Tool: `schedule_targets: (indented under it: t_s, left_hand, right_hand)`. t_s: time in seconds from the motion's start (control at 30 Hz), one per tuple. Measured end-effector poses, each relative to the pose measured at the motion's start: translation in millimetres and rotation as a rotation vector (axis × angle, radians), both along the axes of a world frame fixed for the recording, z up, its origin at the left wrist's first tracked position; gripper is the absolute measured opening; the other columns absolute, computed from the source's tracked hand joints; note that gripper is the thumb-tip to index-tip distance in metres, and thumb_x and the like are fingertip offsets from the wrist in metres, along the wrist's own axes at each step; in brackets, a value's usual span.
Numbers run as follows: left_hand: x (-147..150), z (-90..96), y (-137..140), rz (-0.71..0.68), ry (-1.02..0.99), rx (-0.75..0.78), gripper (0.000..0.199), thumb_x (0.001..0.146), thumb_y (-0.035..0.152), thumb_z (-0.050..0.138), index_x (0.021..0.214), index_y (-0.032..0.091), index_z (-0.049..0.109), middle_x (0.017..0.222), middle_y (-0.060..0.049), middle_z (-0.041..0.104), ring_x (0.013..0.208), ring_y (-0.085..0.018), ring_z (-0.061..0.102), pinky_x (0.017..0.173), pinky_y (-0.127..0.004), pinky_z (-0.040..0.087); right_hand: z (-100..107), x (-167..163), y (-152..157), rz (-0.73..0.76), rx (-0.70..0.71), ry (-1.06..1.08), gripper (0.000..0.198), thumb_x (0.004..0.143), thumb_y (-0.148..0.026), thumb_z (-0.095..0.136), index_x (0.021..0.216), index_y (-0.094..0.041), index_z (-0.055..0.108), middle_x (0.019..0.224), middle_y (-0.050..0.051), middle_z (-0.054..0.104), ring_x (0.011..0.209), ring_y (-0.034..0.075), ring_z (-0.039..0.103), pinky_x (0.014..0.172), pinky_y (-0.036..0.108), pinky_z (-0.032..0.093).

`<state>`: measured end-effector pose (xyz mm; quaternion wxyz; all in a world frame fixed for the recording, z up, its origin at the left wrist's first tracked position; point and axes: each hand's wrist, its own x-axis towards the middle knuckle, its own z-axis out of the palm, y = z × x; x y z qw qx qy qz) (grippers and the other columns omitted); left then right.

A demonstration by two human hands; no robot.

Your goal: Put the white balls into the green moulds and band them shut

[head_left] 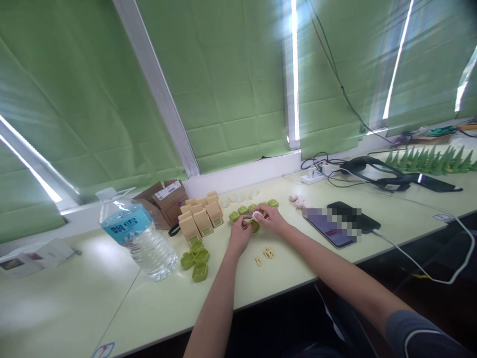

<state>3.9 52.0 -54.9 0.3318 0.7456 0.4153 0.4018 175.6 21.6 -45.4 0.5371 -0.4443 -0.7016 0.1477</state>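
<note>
My left hand (pixel 240 232) is closed, its fingers pinching the edge of a small green plastic cup-like piece (pixel 254 226). My right hand (pixel 274 219) grips a small white round piece (pixel 257 215) just above that green piece. Whether the two pieces touch cannot be made out. Behind my hands stands a row of similar green pieces (pixel 234 216). In front of them lie several small yellow loops (pixel 268 253). To the left are several open green pieces (pixel 200 271), grouped together. Pale pinkish-white round pieces (pixel 298 201) sit beyond my right forearm.
Tan box-shaped pieces (pixel 190 228) stand in rows at the left, near a large water bottle (pixel 149 248) and an open cardboard box (pixel 169 201). Clear pieces (pixel 238 197) lie at the back. On the right are phones (pixel 330 228), a white cable (pixel 404 261), a power strip (pixel 313 176) and a black headset (pixel 376 171).
</note>
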Motion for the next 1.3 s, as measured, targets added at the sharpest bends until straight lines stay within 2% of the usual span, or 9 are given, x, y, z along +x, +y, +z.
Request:
schedule_targets:
  t_s: [0.27, 0.47, 0.67, 0.8, 0.97, 1.13, 1.3]
  left_hand:
    - [-1, 0.1, 3, 0.024, -0.043, -0.052, 0.028, 0.081, 0.034, 0.058, 0.101, 0.016, 0.066, 0.068, 0.0, 0.058, 0.06, -0.01, 0.05, 0.055, -0.02, 0.039]
    - [-2, -4.5, 11, 0.057, -0.122, -0.063, 0.027, 0.084, 0.032, 0.058, 0.103, 0.015, 0.065, 0.091, -0.006, 0.064, 0.061, -0.009, 0.057, 0.056, -0.022, 0.048]
    - [-2, -3.8, 10, 0.078, -0.161, 0.014, 0.031, 0.083, 0.032, 0.061, 0.108, 0.015, 0.068, 0.114, -0.012, 0.054, 0.065, -0.007, 0.057, 0.062, -0.026, 0.055]
    - [-1, -0.9, 4, 0.006, -0.133, 0.07, 0.037, 0.082, 0.029, 0.062, 0.118, 0.018, 0.064, 0.114, -0.01, 0.055, 0.066, -0.006, 0.054, 0.068, -0.025, 0.054]
    - [0, 0.3, 2, 0.006, -0.046, 0.146, 0.05, 0.071, 0.015, 0.068, 0.12, 0.02, 0.063, 0.113, -0.007, 0.058, 0.066, -0.006, 0.054, 0.07, -0.023, 0.051]
    - [-1, 1.3, 3, 0.027, -0.017, 0.132, 0.046, 0.07, 0.011, 0.064, 0.115, 0.021, 0.063, 0.096, -0.003, 0.064, 0.065, -0.009, 0.055, 0.068, -0.023, 0.05]
    - [-1, 3.5, 1, 0.068, 0.034, 0.177, 0.046, 0.071, 0.013, 0.066, 0.116, 0.023, 0.063, 0.1, -0.003, 0.064, 0.062, -0.007, 0.053, 0.07, -0.023, 0.049]
  right_hand:
    - [-2, -1, -3, 0.062, -0.077, 0.07, 0.027, 0.086, -0.042, 0.058, 0.098, -0.019, 0.06, 0.081, 0.004, 0.063, 0.075, 0.016, 0.059, 0.058, 0.024, 0.048]
    - [-4, -3, 0, 0.094, -0.109, 0.086, 0.026, 0.079, -0.038, 0.064, 0.095, -0.019, 0.056, 0.09, 0.004, 0.064, 0.082, 0.017, 0.061, 0.059, 0.024, 0.049]
    - [-7, -6, 4, 0.112, -0.14, 0.115, 0.029, 0.08, -0.039, 0.064, 0.1, -0.02, 0.057, 0.098, 0.006, 0.066, 0.091, 0.019, 0.064, 0.069, 0.029, 0.054]
    - [-11, -2, 8, 0.076, -0.122, 0.129, 0.03, 0.082, -0.037, 0.062, 0.107, -0.02, 0.057, 0.101, 0.006, 0.067, 0.092, 0.018, 0.065, 0.076, 0.031, 0.054]
    - [-13, 2, 9, 0.068, -0.142, 0.15, 0.03, 0.083, -0.035, 0.061, 0.109, -0.02, 0.055, 0.098, 0.005, 0.069, 0.086, 0.017, 0.066, 0.08, 0.033, 0.053]
    - [-12, 0, 10, 0.069, -0.16, 0.174, 0.032, 0.08, -0.037, 0.065, 0.104, -0.02, 0.054, 0.097, 0.005, 0.069, 0.084, 0.017, 0.067, 0.079, 0.032, 0.053]
    - [-10, -1, 11, 0.023, -0.167, 0.189, 0.03, 0.077, -0.038, 0.068, 0.097, -0.018, 0.058, 0.097, 0.005, 0.068, 0.086, 0.017, 0.066, 0.08, 0.032, 0.053]
